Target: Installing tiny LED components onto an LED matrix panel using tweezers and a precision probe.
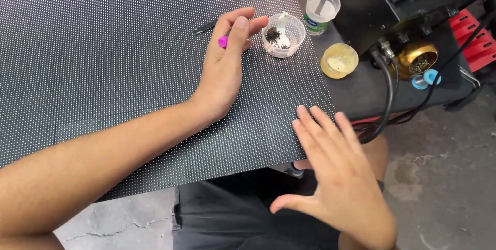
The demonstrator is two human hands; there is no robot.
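Observation:
My left hand rests on a large dark panel covered in a fine grid of dots. It grips a thin dark tool with a pink end, whose tip sticks out to the left. Right beside its fingertips stands a small clear cup holding tiny dark bits. My right hand hovers flat and empty, fingers spread, just off the panel's near right corner above my lap.
A clear cup with a green base and a round yellowish dish sit right of the panel. A black station with a brass tip cleaner and black cables stands at the back right. Concrete floor lies below.

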